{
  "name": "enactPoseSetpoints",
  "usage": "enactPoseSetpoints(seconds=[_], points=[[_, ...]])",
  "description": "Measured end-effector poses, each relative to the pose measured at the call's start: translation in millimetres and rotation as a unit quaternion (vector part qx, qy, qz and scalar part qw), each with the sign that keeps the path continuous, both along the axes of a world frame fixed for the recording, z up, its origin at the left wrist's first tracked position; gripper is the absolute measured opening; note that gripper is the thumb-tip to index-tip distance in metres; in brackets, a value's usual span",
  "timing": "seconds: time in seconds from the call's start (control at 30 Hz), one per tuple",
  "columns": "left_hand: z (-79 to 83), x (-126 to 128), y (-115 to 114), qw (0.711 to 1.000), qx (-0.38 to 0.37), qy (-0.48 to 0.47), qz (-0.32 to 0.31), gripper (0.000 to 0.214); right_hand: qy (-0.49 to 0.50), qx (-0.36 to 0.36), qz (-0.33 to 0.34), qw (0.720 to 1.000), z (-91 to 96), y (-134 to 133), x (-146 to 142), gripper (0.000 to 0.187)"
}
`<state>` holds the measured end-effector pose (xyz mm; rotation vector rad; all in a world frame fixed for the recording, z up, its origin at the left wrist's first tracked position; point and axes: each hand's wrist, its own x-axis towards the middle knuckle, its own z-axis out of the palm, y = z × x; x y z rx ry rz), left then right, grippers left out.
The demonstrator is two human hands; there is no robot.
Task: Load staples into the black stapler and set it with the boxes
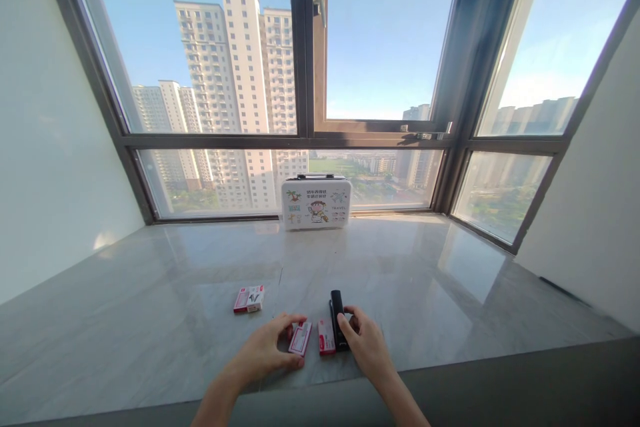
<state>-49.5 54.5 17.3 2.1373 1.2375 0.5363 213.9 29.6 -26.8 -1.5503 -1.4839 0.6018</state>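
On the marble sill, my left hand point(270, 345) has its thumb and fingers closed around the two ends of a small red-and-white staple box point(301, 338). My right hand point(366, 340) grips a black stapler point(338, 320), which points away from me, with the thumb on its top. Between the hands, a second red-and-white staple box point(327, 337) lies right beside the stapler's left side. Farther off to the left sits another red-and-white box point(249, 299) with a stapler-like picture on its white part.
A white carry case point(317, 203) with cartoon prints stands upright at the back against the window. Dark window frames point(380, 142) rise behind the grey marble sill point(200, 320). The sill's front edge runs close beneath my hands.
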Motion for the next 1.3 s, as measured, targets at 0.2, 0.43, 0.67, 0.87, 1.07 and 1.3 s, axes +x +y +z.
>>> enactPoseSetpoints(seconds=[0.2,0.43,0.67,0.87,1.07,1.3], points=[[-11.4,15.1,1.6,0.994,0.052,-0.084,0.050,0.062,-0.003,0.008,0.004,1.000,-3.0,0.1,1.4,0.047],[-14.0,61.2,1.0,0.997,0.060,-0.053,0.005,0.067,0.008,0.015,0.000,1.000,-5.4,0.6,1.6,0.050],[-19.6,54.8,2.6,0.988,0.116,-0.096,0.017,0.071,0.016,0.012,0.001,1.000,-5.8,0.9,2.2,0.050],[-24.0,-60.7,51.9,0.932,0.233,-0.050,0.274,0.044,0.017,0.012,-0.006,1.000,-6.2,0.6,0.3,0.052],[-55.6,-138.1,43.3,0.953,0.208,0.081,0.205,0.041,0.016,0.005,-0.006,1.000,-8.1,1.5,-1.0,0.050],[-35.8,-77.7,-10.0,0.991,0.101,-0.021,0.084,0.046,0.005,0.003,0.000,1.000,-9.1,1.9,-3.1,0.048]])
